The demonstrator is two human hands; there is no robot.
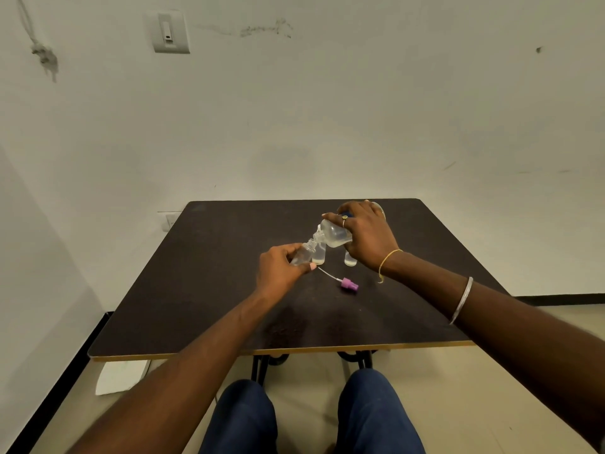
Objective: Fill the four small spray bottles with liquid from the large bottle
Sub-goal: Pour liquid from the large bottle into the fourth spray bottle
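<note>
Beyond blue-trousered knees (pixel 242 417) at bottom centre, the left hand (pixel 281 268) curls round a tilted small spray bottle (pixel 302 255) mid-frame over the counter (pixel 203 283) while the right hand (pixel 368 239) grips the tipped large bottle (pixel 334 235), whose neck wants lining on the small mouth, poured slowly.

Your right hand (pixel 366 237) tips the large clear plastic bottle (pixel 334 232) neck-down onto the small clear spray bottle (pixel 302 253) gripped tilted in your left hand (pixel 281 270), above the dark table (pixel 203 290).
</note>
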